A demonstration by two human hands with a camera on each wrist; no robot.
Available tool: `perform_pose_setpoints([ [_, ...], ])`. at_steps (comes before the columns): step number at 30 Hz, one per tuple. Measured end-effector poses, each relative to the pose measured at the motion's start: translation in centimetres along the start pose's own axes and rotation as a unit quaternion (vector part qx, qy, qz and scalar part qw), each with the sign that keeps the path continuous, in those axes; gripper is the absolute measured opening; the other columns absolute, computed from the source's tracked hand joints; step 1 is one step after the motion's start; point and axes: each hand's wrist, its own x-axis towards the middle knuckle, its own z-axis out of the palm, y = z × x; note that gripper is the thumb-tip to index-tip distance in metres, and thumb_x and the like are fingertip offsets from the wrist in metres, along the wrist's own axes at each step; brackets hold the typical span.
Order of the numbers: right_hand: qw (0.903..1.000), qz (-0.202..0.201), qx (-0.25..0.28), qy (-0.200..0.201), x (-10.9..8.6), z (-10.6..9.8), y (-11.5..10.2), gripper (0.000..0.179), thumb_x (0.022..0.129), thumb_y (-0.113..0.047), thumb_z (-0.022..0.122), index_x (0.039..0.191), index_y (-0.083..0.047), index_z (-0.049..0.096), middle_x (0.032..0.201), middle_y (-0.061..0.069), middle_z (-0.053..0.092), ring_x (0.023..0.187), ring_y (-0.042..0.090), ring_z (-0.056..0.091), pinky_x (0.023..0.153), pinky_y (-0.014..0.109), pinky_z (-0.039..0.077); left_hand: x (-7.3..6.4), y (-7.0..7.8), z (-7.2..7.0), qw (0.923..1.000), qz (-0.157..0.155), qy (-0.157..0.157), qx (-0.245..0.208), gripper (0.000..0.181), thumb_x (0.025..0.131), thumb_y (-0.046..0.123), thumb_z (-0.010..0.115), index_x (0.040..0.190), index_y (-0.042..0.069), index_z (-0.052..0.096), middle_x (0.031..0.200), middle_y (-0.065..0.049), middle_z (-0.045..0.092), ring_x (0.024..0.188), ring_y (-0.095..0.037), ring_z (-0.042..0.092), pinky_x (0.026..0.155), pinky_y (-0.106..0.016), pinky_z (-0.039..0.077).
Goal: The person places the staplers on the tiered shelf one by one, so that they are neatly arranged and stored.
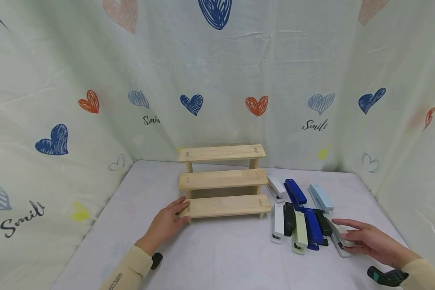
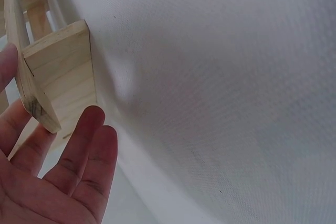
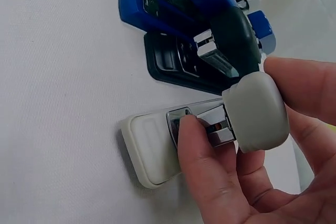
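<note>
A: Which is the biggest thing on the table (image 1: 221,257)?

B: The wooden shelf (image 1: 224,206), three steps at the middle of the head view, boards running left to right. The left hand (image 1: 168,217) holds the left end of its lowest board, thumb on one face and fingers on the other.

A: And the other staplers (image 1: 313,225)?

B: They crowd together right of the shelf. The right hand (image 1: 371,243) is the nearer one, at their right edge.

A: What does it hold?

B: A pale grey stapler (image 3: 257,114), at the right of the head view. Thumb and fingers close about it in a narrow grip. Its long axis slants from upper left to lower right, across the line of the boards; the shelf lies off to the left, with the other staplers between.

A: What can't be made out?

B: The fingers cover part of the grey stapler, and its far end is hidden in the right wrist view. How firm the grip is, nobody can tell. In the left wrist view, the thumb and most of the shelf are cut off at the left edge.
</note>
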Motion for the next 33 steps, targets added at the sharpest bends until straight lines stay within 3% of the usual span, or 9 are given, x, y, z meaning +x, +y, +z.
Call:
perform_pose_setpoints([
  [5,0.9999,-0.005,-0.004,-0.009,-0.9,-0.3,-0.2,0.048,0.099,-0.007,0.060,0.145,-0.004,0.049,0.139,0.027,0.041,0.103,0.028,0.059,0.091,0.048,0.052,0.1,0.0,0.1,1.0000,-0.006,0.000,-0.005,0.054,0.089,0.018,0.078,0.138,0.003,0.060,0.150,-0.011,0.048,0.103,-0.024,0.065,0.085,-0.041,0.053],
  [13,0.9974,-0.040,0.034,-0.050,-2.4,-0.8,-1.0,0.039,0.102,-0.007,0.056,0.125,-0.034,0.069,0.124,-0.003,0.051,0.101,0.027,0.061,0.091,0.046,0.053,0.1,-0.3,0.2,0.9999,-0.003,0.000,-0.016,0.055,0.089,0.018,0.078,0.138,0.003,0.059,0.150,-0.011,0.047,0.106,-0.024,0.065,0.086,-0.041,0.052],
  [18,0.9938,-0.067,0.048,-0.074,-2.6,-0.4,-2.6,0.043,0.104,-0.006,0.052,0.126,-0.039,0.068,0.119,-0.009,0.051,0.101,0.023,0.062,0.091,0.043,0.053,0.1,-0.6,0.2,0.9998,0.004,-0.004,-0.018,0.055,0.089,0.018,0.077,0.139,0.003,0.058,0.151,-0.011,0.045,0.112,-0.026,0.063,0.088,-0.041,0.052],
  [25,0.9931,-0.101,0.013,-0.058,-2.0,1.3,-6.6,0.042,0.104,-0.010,0.053,0.139,-0.033,0.060,0.128,-0.004,0.049,0.107,0.020,0.061,0.092,0.040,0.053,0.3,-0.7,0.4,0.9999,0.002,-0.004,-0.011,0.055,0.088,0.018,0.078,0.138,0.003,0.059,0.150,-0.010,0.047,0.099,-0.021,0.065,0.081,-0.036,0.053],
  [31,0.9900,-0.134,-0.009,-0.042,-1.0,3.8,-10.4,0.049,0.103,-0.012,0.056,0.151,-0.019,0.047,0.149,0.025,0.027,0.110,0.023,0.059,0.092,0.041,0.052,0.3,-0.6,0.4,0.9999,-0.010,-0.006,-0.008,0.055,0.088,0.017,0.078,0.137,0.003,0.060,0.150,-0.009,0.048,0.097,-0.020,0.065,0.081,-0.037,0.053],
  [33,0.9895,-0.139,-0.016,-0.036,-0.6,4.6,-11.4,0.053,0.103,-0.013,0.057,0.153,-0.012,0.042,0.153,0.028,0.020,0.112,0.022,0.059,0.092,0.041,0.052,0.3,-0.6,0.4,0.9999,-0.014,-0.005,-0.009,0.054,0.088,0.017,0.079,0.137,0.003,0.060,0.150,-0.008,0.048,0.097,-0.020,0.065,0.081,-0.038,0.053],
])
